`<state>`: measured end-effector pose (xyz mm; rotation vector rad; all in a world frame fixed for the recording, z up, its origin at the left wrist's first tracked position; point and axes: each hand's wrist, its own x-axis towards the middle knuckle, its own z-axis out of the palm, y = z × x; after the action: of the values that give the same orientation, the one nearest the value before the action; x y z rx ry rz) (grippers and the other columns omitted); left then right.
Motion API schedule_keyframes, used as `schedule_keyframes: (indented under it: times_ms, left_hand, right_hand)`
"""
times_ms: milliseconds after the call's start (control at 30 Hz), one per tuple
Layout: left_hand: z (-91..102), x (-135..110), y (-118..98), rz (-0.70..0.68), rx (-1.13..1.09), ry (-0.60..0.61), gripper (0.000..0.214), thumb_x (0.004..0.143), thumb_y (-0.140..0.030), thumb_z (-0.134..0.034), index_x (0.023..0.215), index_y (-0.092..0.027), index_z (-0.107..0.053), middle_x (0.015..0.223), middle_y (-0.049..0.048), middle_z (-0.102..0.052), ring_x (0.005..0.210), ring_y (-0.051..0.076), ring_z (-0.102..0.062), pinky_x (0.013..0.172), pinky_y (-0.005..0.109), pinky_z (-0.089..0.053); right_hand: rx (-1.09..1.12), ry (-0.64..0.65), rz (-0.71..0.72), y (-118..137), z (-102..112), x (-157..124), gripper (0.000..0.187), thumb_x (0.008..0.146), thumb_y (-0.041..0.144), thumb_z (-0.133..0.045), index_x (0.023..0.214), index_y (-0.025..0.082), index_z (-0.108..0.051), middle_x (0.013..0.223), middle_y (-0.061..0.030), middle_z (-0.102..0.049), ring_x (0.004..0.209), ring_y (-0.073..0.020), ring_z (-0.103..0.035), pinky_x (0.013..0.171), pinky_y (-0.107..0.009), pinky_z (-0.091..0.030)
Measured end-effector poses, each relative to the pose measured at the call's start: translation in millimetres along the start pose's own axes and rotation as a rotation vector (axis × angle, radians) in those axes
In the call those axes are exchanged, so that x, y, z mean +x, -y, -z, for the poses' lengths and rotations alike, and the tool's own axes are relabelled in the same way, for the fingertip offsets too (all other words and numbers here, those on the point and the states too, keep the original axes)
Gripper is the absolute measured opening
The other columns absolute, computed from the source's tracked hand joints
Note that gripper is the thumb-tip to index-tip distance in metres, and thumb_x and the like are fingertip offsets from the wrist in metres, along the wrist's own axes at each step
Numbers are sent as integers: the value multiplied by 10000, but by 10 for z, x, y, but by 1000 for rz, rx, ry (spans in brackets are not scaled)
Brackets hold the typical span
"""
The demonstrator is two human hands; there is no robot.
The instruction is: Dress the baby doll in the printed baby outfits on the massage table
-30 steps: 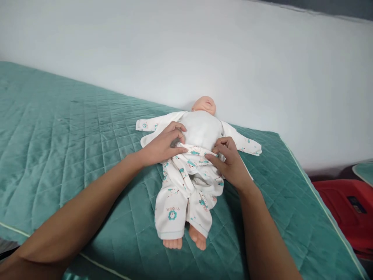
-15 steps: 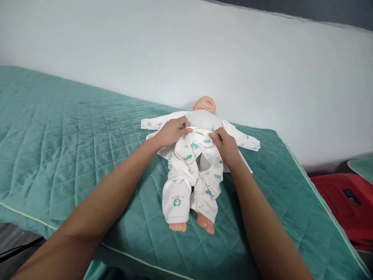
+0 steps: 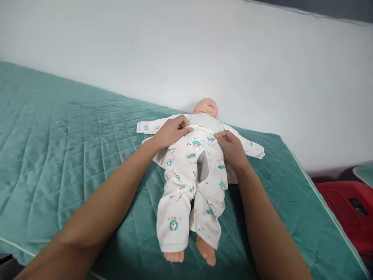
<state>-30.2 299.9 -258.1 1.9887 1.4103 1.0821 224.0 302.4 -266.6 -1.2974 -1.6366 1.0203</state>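
Note:
A baby doll [image 3: 205, 107] lies on its back, head toward the wall and bare feet toward me. It wears white printed pants [image 3: 178, 194] with an open slit at the crotch, over a pale undershirt [image 3: 205, 119]. A white printed jacket [image 3: 246, 144] lies spread under it, sleeves out to both sides. My left hand [image 3: 172, 131] pinches the pants' waistband at its left side. At the right side of the waist, my right hand [image 3: 232, 149] grips the pants' edge between thumb and fingers.
Green quilted bedding [image 3: 72, 155] with pale piping covers the bed under the doll. A white wall [image 3: 145, 50] rises directly behind the doll's head. Beyond the bed's right edge stands a red plastic object [image 3: 346, 217].
The pants' front has been pulled up and straightened, and the crotch slit looks longer and narrower. My right hand has shifted slightly right. The doll's legs appear nearer the camera.

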Motion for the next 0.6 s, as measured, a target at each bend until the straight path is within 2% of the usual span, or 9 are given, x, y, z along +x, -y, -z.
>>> schedule_keyframes:
  times_ms: [133, 200, 367, 467, 600]
  left_hand:
    - [-14, 39, 2, -245, 135, -54, 130, 924, -315, -562, 856, -206, -538, 977, 45, -616, 913, 200, -541, 842, 337, -425]
    - [-36, 53, 4, -306, 136, -45, 113, 948, -299, -522, 885, -206, -538, 1015, 53, -615, 955, 204, -542, 873, 337, -422]
    - [-72, 66, -15, -137, 99, -55, 135, 965, -309, -496, 881, -207, -520, 839, 11, -602, 782, 176, -529, 751, 301, -395]
    - [-77, 120, -2, -59, 61, -71, 107, 954, -309, -503, 905, -215, -516, 781, -9, -585, 761, 176, -522, 722, 292, -372]
    - [-91, 263, 46, 12, -17, -9, 99, 943, -312, -508, 912, -219, -515, 734, -22, -563, 738, 175, -505, 702, 284, -342]
  right_hand:
    - [-55, 135, 23, 58, 104, -2, 325, 844, 525, -641, 815, 230, -509, 645, 48, -402, 582, -113, -344, 538, -254, -276]
    - [-126, 130, 75, 93, 121, -4, 261, 842, 460, -645, 842, 230, -521, 672, 44, -416, 610, -119, -361, 562, -258, -293]
    - [-292, -11, 257, 122, 17, 3, 135, 870, 342, -572, 834, 227, -511, 733, 18, -466, 669, -142, -400, 665, -294, -344]
    - [-355, -44, 271, 108, -48, 50, 147, 902, 339, -523, 822, 233, -461, 729, 13, -492, 683, -161, -424, 700, -316, -352]
    - [-388, -87, 226, 73, -65, 189, 144, 907, 348, -513, 837, 245, -442, 709, 16, -493, 696, -185, -442, 701, -324, -346]
